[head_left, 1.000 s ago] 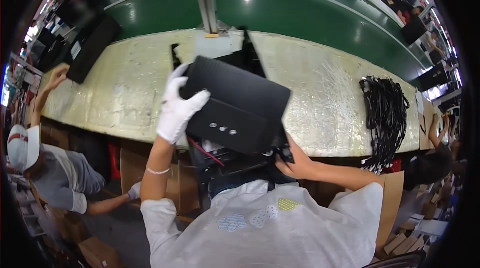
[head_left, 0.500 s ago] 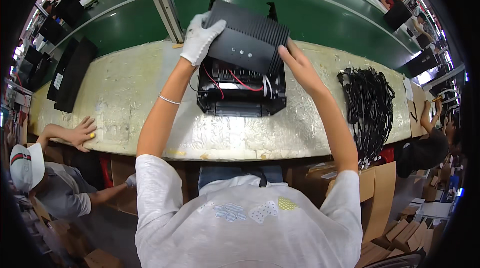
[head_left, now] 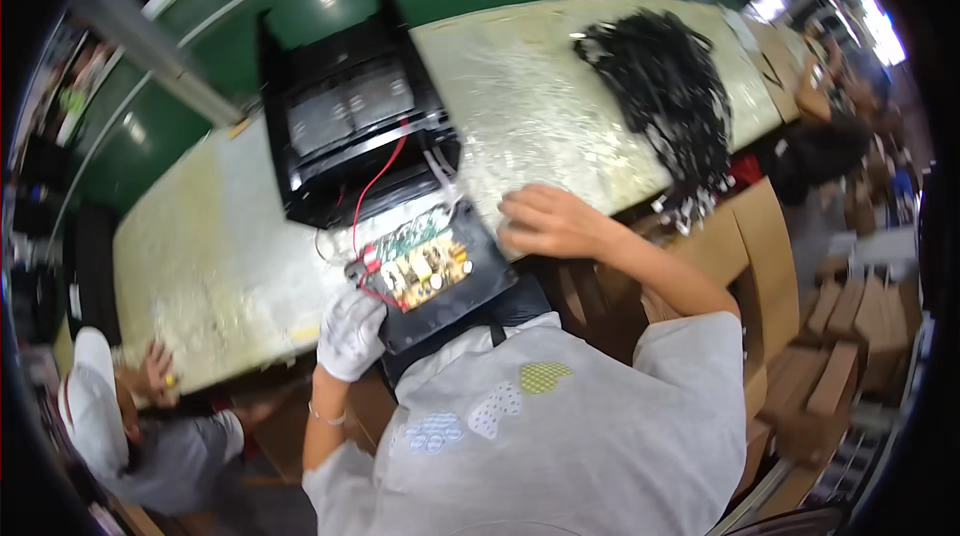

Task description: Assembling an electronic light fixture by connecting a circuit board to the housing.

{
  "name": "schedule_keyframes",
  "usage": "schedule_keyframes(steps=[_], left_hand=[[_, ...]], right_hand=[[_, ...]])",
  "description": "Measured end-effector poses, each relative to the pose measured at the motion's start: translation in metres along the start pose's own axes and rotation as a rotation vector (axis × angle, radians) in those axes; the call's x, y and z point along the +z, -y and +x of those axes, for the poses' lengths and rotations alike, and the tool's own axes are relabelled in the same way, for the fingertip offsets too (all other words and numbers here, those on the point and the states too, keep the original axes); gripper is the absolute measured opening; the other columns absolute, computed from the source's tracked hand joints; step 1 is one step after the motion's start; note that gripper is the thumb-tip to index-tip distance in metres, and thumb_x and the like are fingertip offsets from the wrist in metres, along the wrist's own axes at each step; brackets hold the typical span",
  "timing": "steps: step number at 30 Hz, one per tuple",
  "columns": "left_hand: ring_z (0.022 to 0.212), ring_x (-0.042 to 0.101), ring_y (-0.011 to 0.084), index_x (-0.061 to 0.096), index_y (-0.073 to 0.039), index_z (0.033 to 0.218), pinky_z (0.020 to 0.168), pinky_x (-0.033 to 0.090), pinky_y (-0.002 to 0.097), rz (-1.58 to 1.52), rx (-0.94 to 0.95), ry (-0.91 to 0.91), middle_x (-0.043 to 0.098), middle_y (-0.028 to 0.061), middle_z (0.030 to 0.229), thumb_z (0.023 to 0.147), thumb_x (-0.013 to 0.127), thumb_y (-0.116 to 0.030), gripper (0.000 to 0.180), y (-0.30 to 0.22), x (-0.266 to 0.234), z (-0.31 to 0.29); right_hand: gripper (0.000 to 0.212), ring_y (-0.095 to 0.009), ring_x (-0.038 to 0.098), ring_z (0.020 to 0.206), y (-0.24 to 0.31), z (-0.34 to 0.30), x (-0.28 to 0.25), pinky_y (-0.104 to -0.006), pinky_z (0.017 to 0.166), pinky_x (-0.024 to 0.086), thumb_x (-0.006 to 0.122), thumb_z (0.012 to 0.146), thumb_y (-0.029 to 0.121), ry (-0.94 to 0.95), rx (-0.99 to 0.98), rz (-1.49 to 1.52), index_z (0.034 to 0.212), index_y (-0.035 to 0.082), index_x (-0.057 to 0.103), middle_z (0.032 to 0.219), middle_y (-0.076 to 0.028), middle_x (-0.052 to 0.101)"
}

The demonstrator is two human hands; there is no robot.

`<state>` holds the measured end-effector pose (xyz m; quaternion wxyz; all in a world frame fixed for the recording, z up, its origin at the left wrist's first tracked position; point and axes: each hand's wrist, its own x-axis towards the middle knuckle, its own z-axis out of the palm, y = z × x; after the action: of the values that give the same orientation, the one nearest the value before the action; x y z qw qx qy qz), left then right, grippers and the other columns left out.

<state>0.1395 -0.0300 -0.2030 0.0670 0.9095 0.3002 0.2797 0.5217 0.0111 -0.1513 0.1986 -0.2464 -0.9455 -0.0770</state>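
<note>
Head view: On a worn, yellowish surface (head_left: 200, 261), an opened black housing (head_left: 348, 154) stands near the far edge, tethered to a loose black panel (head_left: 480, 276) by a thin red wire (head_left: 378, 179). The panel lies tilted at the near edge, part of it apparently reaching past the surface toward the worker's body, with a circuit board (head_left: 428, 276) exposed on its upward face. The gloved left hand (head_left: 352, 338) is at the panel's left corner; its fingertips are hidden, and whether they pinch the rim cannot be told. The bare right hand (head_left: 548, 223), fingers loosely bent and nothing visible between them, is just beside the panel's right edge; contact cannot be made out.

The overhang looks like the chief hazard: should support at the left corner give way, the panel could slip off the edge and pull on the red wire, straining its joint at the board. White wires (head_left: 440, 168) at the housing's near right corner might also catch if the panel were turned carelessly. Bare fingers straying onto the board could bend a component, and the glove's fabric might snag on one. To the right, well apart, a heap of black cables (head_left: 675, 101) spills over the near edge, where its own weight could drag it down.
</note>
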Motion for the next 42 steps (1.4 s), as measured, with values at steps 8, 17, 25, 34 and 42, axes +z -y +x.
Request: schedule_keyframes(steps=[8, 17, 25, 34, 42], left_hand=[[0.124, 0.046, 0.036, 0.046, 0.003, 0.134, 0.109, 0.031, 0.0459, -0.184, -0.562, -0.356, 0.05, 0.02, 0.133, 0.091, 0.062, -0.036, 0.06, 0.013, 0.01, -0.014], [0.142, 0.027, 0.0325, 0.02, 0.004, 0.15, 0.118, 0.018, 0.0405, -0.545, -0.79, -0.337, 0.028, 0.0218, 0.153, 0.095, 0.056, -0.03, 0.074, 0.012, 0.016, 0.057], [0.131, 0.043, 0.0309, 0.045, 0.005, 0.134, 0.11, 0.032, 0.0429, -0.64, -0.139, -0.124, 0.05, 0.0211, 0.135, 0.087, 0.053, -0.017, 0.053, -0.045, -0.032, 0.151], [0.101, 0.064, 0.0295, 0.051, -0.001, 0.117, 0.099, 0.049, 0.0422, -1.705, -0.141, -0.73, 0.066, 0.0117, 0.093, 0.102, 0.049, -0.029, 0.031, -0.088, -0.047, 0.28], [0.083, 0.063, 0.0163, 0.058, -0.002, 0.103, 0.081, 0.054, 0.0293, -1.497, -0.093, -0.937, 0.063, 0.0064, 0.088, 0.1, 0.053, -0.023, 0.022, -0.031, -0.088, 0.262]], right_hand=[[0.04, -0.043, 0.042, 0.125, -0.124, -0.126, -0.063, -0.0491, 0.104, 0.036, 0.07, 0.083, 0.032, 0.047, 1.001, -0.533, 0.103, -0.002, 0.06, 0.125, -0.026, 0.053], [0.02, -0.045, 0.058, 0.08, -0.104, -0.109, -0.085, -0.0492, 0.071, 0.049, 0.057, 0.094, 0.019, -0.184, 1.155, -0.426, 0.096, -0.001, 0.052, 0.092, -0.023, 0.059], [0.014, -0.03, 0.058, 0.066, -0.022, 0.0, -0.164, -0.0352, 0.063, 0.046, 0.059, 0.094, 0.01, -0.457, 0.773, -0.347, 0.102, -0.001, 0.059, 0.079, -0.017, 0.06], [0.044, -0.02, 0.056, 0.113, -0.007, 0.075, -0.125, -0.0312, 0.099, 0.042, 0.035, 0.105, 0.03, -0.463, 0.641, 0.508, 0.127, -0.005, 0.052, 0.118, -0.013, 0.061], [0.045, -0.023, 0.06, 0.113, 0.014, 0.049, -0.008, -0.0347, 0.101, 0.046, 0.034, 0.106, 0.031, -0.062, 0.687, 1.506, 0.129, -0.006, 0.049, 0.118, -0.016, 0.062]])
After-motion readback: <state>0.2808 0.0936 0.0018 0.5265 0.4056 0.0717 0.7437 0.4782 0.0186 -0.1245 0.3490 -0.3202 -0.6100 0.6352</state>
